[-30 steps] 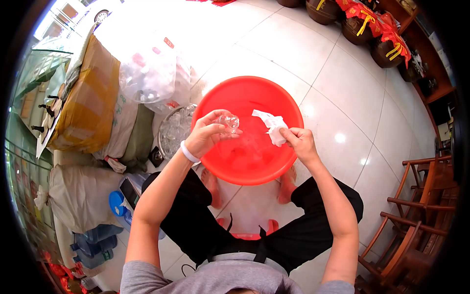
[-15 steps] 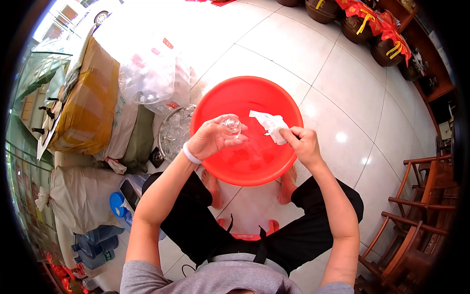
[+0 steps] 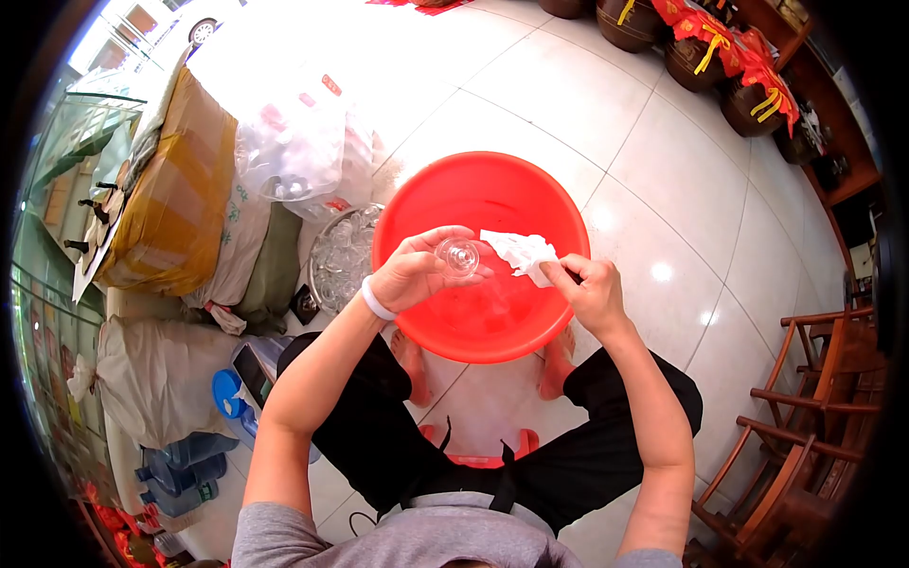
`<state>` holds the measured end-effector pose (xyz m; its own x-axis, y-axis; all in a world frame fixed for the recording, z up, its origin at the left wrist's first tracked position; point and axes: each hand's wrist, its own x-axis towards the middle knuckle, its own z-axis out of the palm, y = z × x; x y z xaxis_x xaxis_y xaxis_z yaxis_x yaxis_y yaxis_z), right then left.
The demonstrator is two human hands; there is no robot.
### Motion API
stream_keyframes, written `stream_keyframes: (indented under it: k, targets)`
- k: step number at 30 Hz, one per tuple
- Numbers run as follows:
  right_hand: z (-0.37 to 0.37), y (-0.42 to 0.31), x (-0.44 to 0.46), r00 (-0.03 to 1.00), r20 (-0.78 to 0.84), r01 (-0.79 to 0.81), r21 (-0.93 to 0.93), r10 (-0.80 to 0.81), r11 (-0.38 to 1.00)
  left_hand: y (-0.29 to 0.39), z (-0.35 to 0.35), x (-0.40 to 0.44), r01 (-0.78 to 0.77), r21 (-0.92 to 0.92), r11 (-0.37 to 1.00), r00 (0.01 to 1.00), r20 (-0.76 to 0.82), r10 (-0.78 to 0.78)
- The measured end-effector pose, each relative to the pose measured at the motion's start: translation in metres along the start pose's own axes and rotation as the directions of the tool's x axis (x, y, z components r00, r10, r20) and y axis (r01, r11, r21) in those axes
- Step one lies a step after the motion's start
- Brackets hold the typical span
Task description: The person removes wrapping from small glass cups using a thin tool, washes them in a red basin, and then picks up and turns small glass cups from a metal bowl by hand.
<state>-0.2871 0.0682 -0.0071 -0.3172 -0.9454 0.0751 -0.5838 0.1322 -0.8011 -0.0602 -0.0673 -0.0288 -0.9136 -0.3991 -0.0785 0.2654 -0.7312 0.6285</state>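
Note:
Over a round red plastic basin, my left hand grips a small clear glass cup, its round end turned toward me. A white band circles that wrist. My right hand pinches a crumpled white tissue between thumb and fingers. The tissue's free end reaches left, close to the glass cup; whether they touch I cannot tell. Inside the basin the red bottom looks wet and shiny. Just left of it stands a round metal bowl filled with several clear glass pieces.
Left of me are a taped cardboard box, a clear plastic bag, a tied white sack and blue water jugs. Wooden chairs stand at right. Dark jars with red cloths line the upper right.
Both hands have shifted slightly; the left moved right with the glass cup, bringing it closer to the tissue. The glass cup has turned a little.

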Motion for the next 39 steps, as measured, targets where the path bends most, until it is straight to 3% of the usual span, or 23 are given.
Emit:
stream_keyframes:
  k: [11, 23, 26, 39]
  targets:
    - [0.002, -0.009, -0.004, 0.97, -0.013, 0.239, -0.127, -0.242, 0.963, -0.006, -0.003, 0.002, -0.003, 0.017, 1.0, 1.0, -0.026, 0.003]
    - [0.001, -0.013, -0.005, 0.934, -0.039, 0.344, -0.175, -0.355, 0.923, -0.01, 0.004, 0.003, 0.047, 0.048, 0.998, 0.99, -0.139, -0.04]
    - [0.0, -0.011, -0.005, 0.941, -0.035, 0.326, -0.178, -0.337, 0.928, -0.01, -0.001, 0.003, 0.044, 0.075, 0.996, 0.997, -0.059, -0.04]
    - [0.0, -0.004, -0.001, 0.931, 0.009, 0.362, -0.182, -0.366, 0.914, -0.006, 0.007, 0.001, 0.104, 0.195, 0.975, 0.988, -0.133, -0.079]
